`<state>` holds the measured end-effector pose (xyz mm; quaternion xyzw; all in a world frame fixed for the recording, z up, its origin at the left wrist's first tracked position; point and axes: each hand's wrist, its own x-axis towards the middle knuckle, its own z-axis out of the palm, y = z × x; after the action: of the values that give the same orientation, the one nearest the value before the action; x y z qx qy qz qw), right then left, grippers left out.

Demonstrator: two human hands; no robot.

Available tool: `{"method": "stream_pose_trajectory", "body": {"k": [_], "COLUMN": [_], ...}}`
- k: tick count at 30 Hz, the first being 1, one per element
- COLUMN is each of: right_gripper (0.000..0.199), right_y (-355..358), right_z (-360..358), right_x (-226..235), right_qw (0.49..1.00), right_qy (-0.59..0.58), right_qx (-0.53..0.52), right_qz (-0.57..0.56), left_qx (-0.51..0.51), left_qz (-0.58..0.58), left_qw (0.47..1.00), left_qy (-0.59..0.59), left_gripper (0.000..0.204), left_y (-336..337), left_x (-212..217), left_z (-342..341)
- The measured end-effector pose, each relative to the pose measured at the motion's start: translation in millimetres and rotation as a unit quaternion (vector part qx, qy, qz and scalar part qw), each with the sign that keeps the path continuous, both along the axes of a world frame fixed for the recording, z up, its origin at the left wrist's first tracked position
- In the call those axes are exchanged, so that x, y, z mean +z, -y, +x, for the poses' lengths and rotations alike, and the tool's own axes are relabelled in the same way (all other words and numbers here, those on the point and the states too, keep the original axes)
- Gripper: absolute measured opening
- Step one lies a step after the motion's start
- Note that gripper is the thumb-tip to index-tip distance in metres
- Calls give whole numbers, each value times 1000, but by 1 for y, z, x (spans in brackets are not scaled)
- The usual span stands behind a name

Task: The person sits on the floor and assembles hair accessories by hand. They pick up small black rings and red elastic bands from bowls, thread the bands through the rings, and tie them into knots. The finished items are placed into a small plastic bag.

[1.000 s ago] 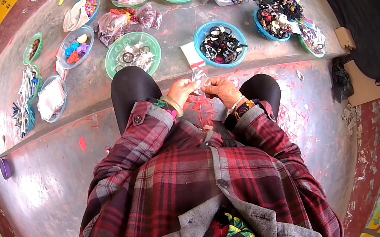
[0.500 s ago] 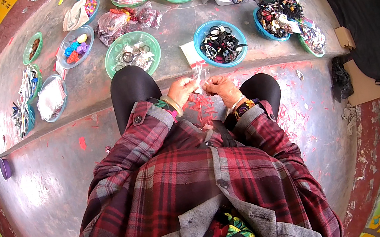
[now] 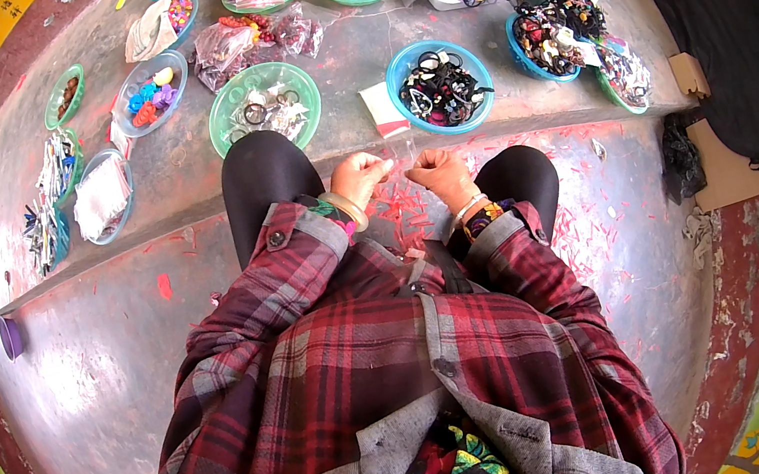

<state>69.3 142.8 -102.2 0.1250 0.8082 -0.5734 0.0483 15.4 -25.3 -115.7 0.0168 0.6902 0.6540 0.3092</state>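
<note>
Above the floor between my knees, my left hand (image 3: 359, 180) and my right hand (image 3: 441, 175) face each other with a small gap. The fingers of each are pinched together. A small clear plastic bag (image 3: 399, 145), hard to see against the floor, shows between and just beyond the fingertips; both pinches appear to be at its edges. Just past it lies a white and red packet (image 3: 383, 106) on the raised ledge. Closest beyond my hands stand a blue basin of mostly black hair ties (image 3: 442, 89) and a green basin (image 3: 214, 116) with clear packets and dark rings.
More basins stand on the ledge, among them a light blue one of colourful pieces (image 3: 152, 94) and a blue one of dark hair ties (image 3: 549, 45). Red scraps (image 3: 412, 221) litter the floor. At the right are a black plastic bag (image 3: 681, 158) and cardboard (image 3: 727, 165).
My hands have moved slightly apart. The crumpled white, clear plastic that was bunched between my fingers now looks flatter and more see-through.
</note>
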Motion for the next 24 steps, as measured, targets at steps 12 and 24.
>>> {"method": "stream_pose_trajectory", "body": {"k": [12, 24], "right_gripper": [33, 14], "right_y": [23, -11], "right_z": [7, 1], "right_x": [22, 30], "right_qw": [951, 965], "right_qy": [-21, 75], "right_qx": [111, 16], "right_qz": [288, -250], "left_qx": [-54, -24], "left_qz": [176, 118], "left_qw": [976, 990], "left_qy": [120, 74], "left_gripper": [23, 23], "left_y": [-11, 0], "left_x": [-4, 14], "left_z": [11, 0]}}
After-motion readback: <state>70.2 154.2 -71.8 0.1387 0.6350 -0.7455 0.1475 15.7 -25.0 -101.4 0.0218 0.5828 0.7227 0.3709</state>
